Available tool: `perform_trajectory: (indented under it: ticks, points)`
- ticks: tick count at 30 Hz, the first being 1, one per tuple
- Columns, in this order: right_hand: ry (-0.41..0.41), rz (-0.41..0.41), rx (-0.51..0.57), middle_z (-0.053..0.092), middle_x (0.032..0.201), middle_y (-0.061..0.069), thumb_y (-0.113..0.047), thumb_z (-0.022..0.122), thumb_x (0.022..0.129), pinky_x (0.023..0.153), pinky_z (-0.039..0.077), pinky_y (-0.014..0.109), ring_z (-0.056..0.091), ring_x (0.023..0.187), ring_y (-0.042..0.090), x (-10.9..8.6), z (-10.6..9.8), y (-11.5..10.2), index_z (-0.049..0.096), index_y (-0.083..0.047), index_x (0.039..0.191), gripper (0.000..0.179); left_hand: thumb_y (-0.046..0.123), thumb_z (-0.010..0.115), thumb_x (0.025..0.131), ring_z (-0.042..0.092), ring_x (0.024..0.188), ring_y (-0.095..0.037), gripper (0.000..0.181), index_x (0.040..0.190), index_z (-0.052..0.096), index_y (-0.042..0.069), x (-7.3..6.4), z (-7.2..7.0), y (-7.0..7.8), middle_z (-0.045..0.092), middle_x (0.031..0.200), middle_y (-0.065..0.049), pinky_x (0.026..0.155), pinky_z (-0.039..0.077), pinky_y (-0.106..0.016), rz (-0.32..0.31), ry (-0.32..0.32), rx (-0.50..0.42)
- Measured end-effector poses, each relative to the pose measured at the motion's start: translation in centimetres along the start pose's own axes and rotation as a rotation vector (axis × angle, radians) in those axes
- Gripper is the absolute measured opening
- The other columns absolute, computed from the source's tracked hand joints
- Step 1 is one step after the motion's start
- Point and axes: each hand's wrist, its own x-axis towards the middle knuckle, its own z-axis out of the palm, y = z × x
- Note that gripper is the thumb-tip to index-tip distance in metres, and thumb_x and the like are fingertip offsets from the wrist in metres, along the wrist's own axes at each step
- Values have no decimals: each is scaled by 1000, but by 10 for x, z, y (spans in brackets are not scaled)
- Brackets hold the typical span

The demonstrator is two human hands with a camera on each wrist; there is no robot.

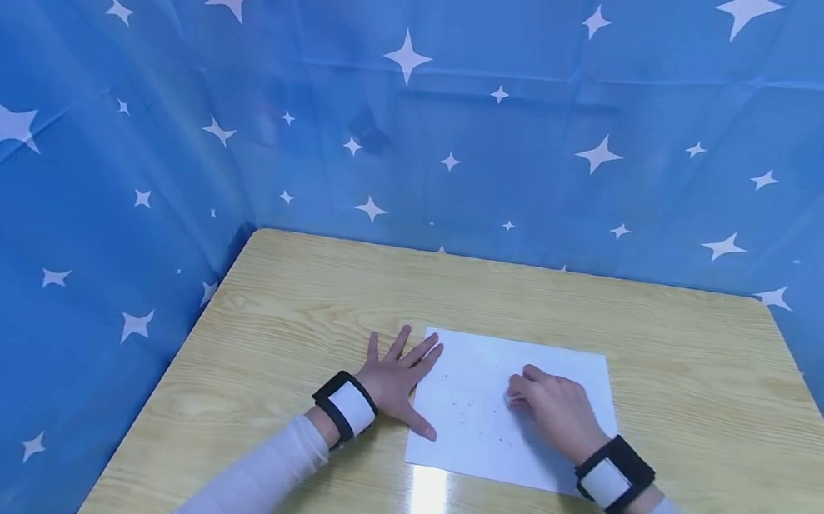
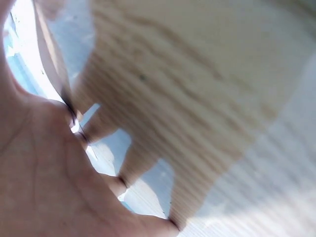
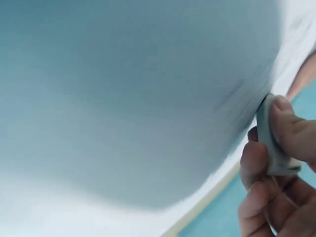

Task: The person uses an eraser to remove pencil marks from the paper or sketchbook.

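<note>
A white sheet of paper (image 1: 466, 455) lies on the wooden table, with small dark specks scattered over its middle. My left hand (image 1: 394, 382) is spread flat at the paper's left edge, thumb and fingertips overlapping the sheet. In the left wrist view its palm (image 2: 44, 173) shows close to the wood grain. Over the right half of the sheet, my right hand (image 1: 557, 410) pinches a small pale eraser (image 3: 269, 136) between thumb and fingers. One end of the eraser meets the paper beside faint grey smudges (image 3: 237, 96).
The light wooden table (image 1: 301, 304) extends around the sheet on all sides. A blue curtain with white stars (image 1: 457, 111) hangs behind and to both sides. Light glares off the tabletop just in front of the paper. Both wrists wear black bands.
</note>
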Motion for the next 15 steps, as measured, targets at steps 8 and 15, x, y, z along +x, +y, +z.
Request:
perform_trajectory:
  ticks: [8, 15]
  points:
    - [-24, 48, 43, 63, 76, -5, -12, 80, 75, 56, 53, 29, 55, 63, 7, 16, -12, 4, 73, -19, 83, 12, 82, 65, 56, -13, 141, -39, 133, 156, 3, 20, -9, -10, -5, -6, 163, 2, 102, -1, -81, -13, -16, 18]
    - [-2, -217, -54, 65, 86, 1, -17, 72, 84, 62, 57, 30, 59, 69, 12, 70, 9, -48, 73, -18, 101, 17, 83, 62, 58, -11, 142, -37, 127, 156, 9, 22, -3, -1, 3, -4, 163, 4, 104, 2, -79, -14, -1, 20]
